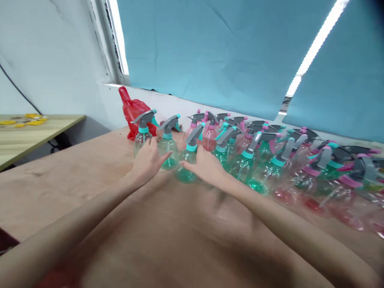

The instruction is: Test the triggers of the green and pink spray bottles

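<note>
Three spray bottles stand upright at the left end of the crowd on the table (pixel 90 168). The first bottle (pixel 140 142), farthest left, is clear. The second bottle (pixel 169 146), just beside it, and the third bottle (pixel 186 172), a little nearer the front, are tinted green. Each has a teal collar and a grey trigger head with a teal tip pointing right. All look empty. The left hand (pixel 148 162) rests against the first two and the right hand (pixel 207 167) against the third.
</note>
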The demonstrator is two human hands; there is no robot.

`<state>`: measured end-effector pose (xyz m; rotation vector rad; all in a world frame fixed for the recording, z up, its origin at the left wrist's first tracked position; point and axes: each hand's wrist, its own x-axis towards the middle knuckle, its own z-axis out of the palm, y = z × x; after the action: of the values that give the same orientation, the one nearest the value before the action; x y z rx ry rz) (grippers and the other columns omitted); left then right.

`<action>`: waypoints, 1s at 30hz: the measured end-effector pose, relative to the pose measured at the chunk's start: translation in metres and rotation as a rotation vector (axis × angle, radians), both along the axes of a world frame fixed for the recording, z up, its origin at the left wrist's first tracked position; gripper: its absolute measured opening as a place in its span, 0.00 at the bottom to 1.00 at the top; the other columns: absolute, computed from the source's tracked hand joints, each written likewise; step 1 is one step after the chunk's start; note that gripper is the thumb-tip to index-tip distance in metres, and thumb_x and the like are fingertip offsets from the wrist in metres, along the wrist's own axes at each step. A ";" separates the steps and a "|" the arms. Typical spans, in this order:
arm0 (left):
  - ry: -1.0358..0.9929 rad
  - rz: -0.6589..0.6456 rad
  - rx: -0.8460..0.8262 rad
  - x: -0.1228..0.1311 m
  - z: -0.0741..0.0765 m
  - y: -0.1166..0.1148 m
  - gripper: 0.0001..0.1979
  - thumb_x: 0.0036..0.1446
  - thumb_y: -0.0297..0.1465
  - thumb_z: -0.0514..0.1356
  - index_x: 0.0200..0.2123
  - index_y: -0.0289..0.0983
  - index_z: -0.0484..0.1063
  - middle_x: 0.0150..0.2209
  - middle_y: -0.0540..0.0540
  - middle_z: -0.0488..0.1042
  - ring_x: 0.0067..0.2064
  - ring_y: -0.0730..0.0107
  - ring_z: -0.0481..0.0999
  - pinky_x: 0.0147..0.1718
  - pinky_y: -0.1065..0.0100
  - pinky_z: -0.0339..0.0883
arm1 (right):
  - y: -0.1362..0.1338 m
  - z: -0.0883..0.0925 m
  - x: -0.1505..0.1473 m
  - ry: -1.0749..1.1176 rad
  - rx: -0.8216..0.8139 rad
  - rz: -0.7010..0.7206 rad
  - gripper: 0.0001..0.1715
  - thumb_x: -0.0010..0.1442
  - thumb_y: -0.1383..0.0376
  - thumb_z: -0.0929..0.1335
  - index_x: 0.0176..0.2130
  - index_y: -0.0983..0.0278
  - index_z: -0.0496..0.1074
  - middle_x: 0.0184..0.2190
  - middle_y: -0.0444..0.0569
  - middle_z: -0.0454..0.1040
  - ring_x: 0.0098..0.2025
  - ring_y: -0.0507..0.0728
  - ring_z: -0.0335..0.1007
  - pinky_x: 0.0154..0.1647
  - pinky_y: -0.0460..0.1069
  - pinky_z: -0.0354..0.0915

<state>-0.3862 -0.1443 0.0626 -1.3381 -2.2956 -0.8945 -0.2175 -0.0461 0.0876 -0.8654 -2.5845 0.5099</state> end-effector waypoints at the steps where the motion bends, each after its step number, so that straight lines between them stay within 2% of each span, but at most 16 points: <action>1: 0.006 -0.004 0.016 0.000 -0.001 -0.002 0.26 0.59 0.39 0.61 0.55 0.32 0.63 0.53 0.33 0.70 0.53 0.48 0.73 0.52 0.51 0.66 | -0.004 -0.001 0.005 -0.007 0.009 0.008 0.45 0.59 0.49 0.67 0.62 0.76 0.55 0.44 0.67 0.75 0.46 0.73 0.74 0.42 0.60 0.68; 3: -0.001 -0.027 0.060 0.004 -0.003 -0.008 0.26 0.59 0.41 0.60 0.56 0.33 0.62 0.55 0.33 0.69 0.54 0.49 0.72 0.53 0.52 0.66 | -0.011 -0.003 0.016 -0.018 0.027 0.038 0.43 0.59 0.48 0.66 0.60 0.76 0.57 0.43 0.67 0.75 0.44 0.72 0.75 0.39 0.60 0.68; 6: -0.116 -0.122 0.147 0.022 0.000 -0.023 0.25 0.62 0.45 0.55 0.55 0.35 0.64 0.54 0.35 0.70 0.54 0.50 0.72 0.50 0.51 0.69 | -0.023 -0.006 0.037 -0.011 0.054 0.077 0.45 0.59 0.47 0.64 0.62 0.76 0.53 0.45 0.67 0.75 0.43 0.72 0.75 0.37 0.59 0.68; 8: -0.253 -0.268 0.141 0.041 0.006 -0.033 0.25 0.62 0.47 0.54 0.54 0.35 0.66 0.53 0.37 0.71 0.54 0.51 0.73 0.49 0.52 0.70 | -0.032 -0.009 0.051 -0.010 0.071 0.092 0.44 0.59 0.47 0.64 0.62 0.74 0.54 0.44 0.65 0.75 0.42 0.71 0.75 0.37 0.59 0.67; 11: -0.427 -0.567 0.006 0.072 0.017 -0.040 0.29 0.58 0.46 0.59 0.59 0.39 0.61 0.59 0.38 0.68 0.60 0.51 0.68 0.53 0.51 0.68 | -0.045 -0.012 0.073 -0.004 0.099 0.123 0.39 0.58 0.45 0.64 0.57 0.69 0.60 0.40 0.59 0.75 0.36 0.68 0.76 0.33 0.58 0.67; 13: -0.442 -0.690 -0.046 0.092 0.024 -0.040 0.35 0.55 0.45 0.62 0.61 0.41 0.56 0.60 0.38 0.67 0.59 0.49 0.69 0.54 0.49 0.66 | -0.052 -0.014 0.088 0.019 0.128 0.141 0.34 0.56 0.46 0.65 0.52 0.66 0.64 0.39 0.56 0.75 0.35 0.65 0.75 0.32 0.57 0.67; 16: -0.491 -0.802 -0.059 0.123 0.032 -0.033 0.33 0.53 0.40 0.64 0.60 0.43 0.57 0.55 0.41 0.71 0.52 0.53 0.75 0.49 0.53 0.71 | -0.059 -0.016 0.108 0.081 0.167 0.192 0.28 0.55 0.47 0.67 0.46 0.64 0.67 0.40 0.54 0.73 0.41 0.65 0.72 0.36 0.57 0.67; 19: -0.496 -0.816 -0.005 0.156 0.036 -0.025 0.20 0.54 0.36 0.62 0.49 0.40 0.67 0.44 0.44 0.77 0.46 0.56 0.77 0.47 0.58 0.72 | -0.059 -0.021 0.125 0.159 0.198 0.270 0.27 0.53 0.48 0.68 0.45 0.63 0.69 0.43 0.54 0.73 0.46 0.65 0.69 0.42 0.58 0.67; 22: -0.509 -0.781 0.045 0.185 0.035 -0.016 0.16 0.58 0.30 0.56 0.50 0.36 0.67 0.43 0.44 0.76 0.45 0.59 0.77 0.45 0.61 0.72 | -0.051 -0.030 0.141 0.248 0.238 0.270 0.27 0.52 0.48 0.69 0.43 0.65 0.69 0.40 0.55 0.74 0.44 0.65 0.69 0.44 0.60 0.67; 26: -0.533 -0.761 0.104 0.211 0.031 0.005 0.15 0.56 0.25 0.55 0.48 0.36 0.68 0.43 0.45 0.75 0.46 0.62 0.76 0.46 0.62 0.70 | -0.028 -0.041 0.169 0.298 0.205 0.254 0.27 0.57 0.45 0.67 0.39 0.66 0.67 0.37 0.56 0.73 0.41 0.64 0.69 0.41 0.61 0.68; 28: -0.551 -0.799 0.100 0.219 0.029 0.018 0.17 0.54 0.24 0.54 0.48 0.35 0.69 0.45 0.45 0.75 0.46 0.63 0.76 0.47 0.61 0.69 | -0.012 -0.048 0.187 0.274 0.142 0.302 0.28 0.60 0.44 0.66 0.44 0.66 0.66 0.40 0.56 0.73 0.43 0.64 0.70 0.43 0.61 0.68; 30: -0.571 -0.840 0.093 0.225 0.026 0.030 0.17 0.53 0.23 0.54 0.48 0.36 0.69 0.45 0.45 0.75 0.45 0.64 0.75 0.47 0.61 0.69 | 0.007 -0.058 0.208 0.239 0.129 0.357 0.36 0.61 0.43 0.65 0.54 0.68 0.62 0.48 0.60 0.72 0.50 0.66 0.68 0.50 0.62 0.67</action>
<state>-0.1611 -0.1140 0.0886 -2.2848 -1.9479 -1.8026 -0.0093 -0.0388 0.0294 -0.2787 -2.5200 0.5015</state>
